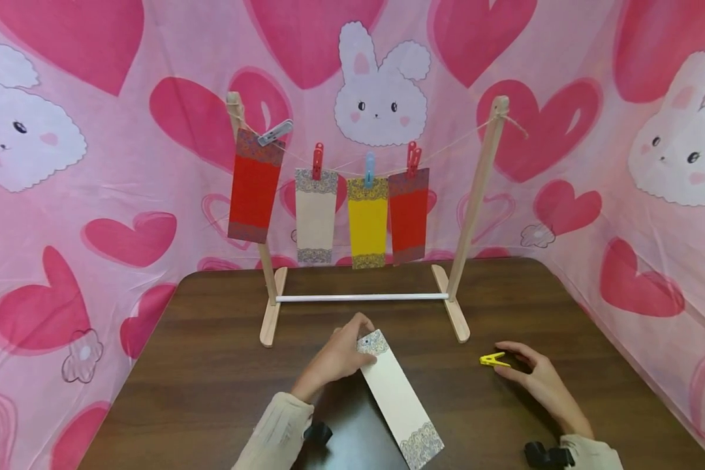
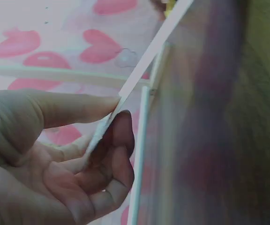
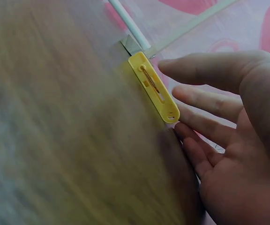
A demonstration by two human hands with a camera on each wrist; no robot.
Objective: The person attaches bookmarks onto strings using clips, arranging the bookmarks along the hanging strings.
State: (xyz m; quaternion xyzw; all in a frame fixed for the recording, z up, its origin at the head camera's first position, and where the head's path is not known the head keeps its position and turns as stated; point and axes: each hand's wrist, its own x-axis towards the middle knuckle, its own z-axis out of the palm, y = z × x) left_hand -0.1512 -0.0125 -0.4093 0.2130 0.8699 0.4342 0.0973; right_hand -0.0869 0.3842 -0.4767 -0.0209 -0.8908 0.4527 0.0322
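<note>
My left hand (image 1: 343,349) pinches a long cream card (image 1: 396,395) with lace-patterned ends near its upper end, thumb on the near face and fingers behind. The card slants down toward the table's near side. In the left wrist view the card (image 2: 149,54) appears nearly edge-on between thumb and curled fingers. To the right, my right hand (image 1: 537,378) is beside a yellow clothespin (image 1: 493,360) on the table, thumb and forefinger spread around its handle end. The right wrist view shows the clothespin (image 3: 153,89) just past the extended fingers, with the thumb apart from it.
Behind the hands stands a wooden frame (image 1: 476,196) with a white crossbar (image 1: 361,297). From its string hang a large red card (image 1: 251,189), a cream card (image 1: 315,215), a yellow card (image 1: 368,225) and another red card (image 1: 408,215), clipped by clothespins. A heart-and-bunny cloth (image 1: 382,98) surrounds the table (image 1: 182,365).
</note>
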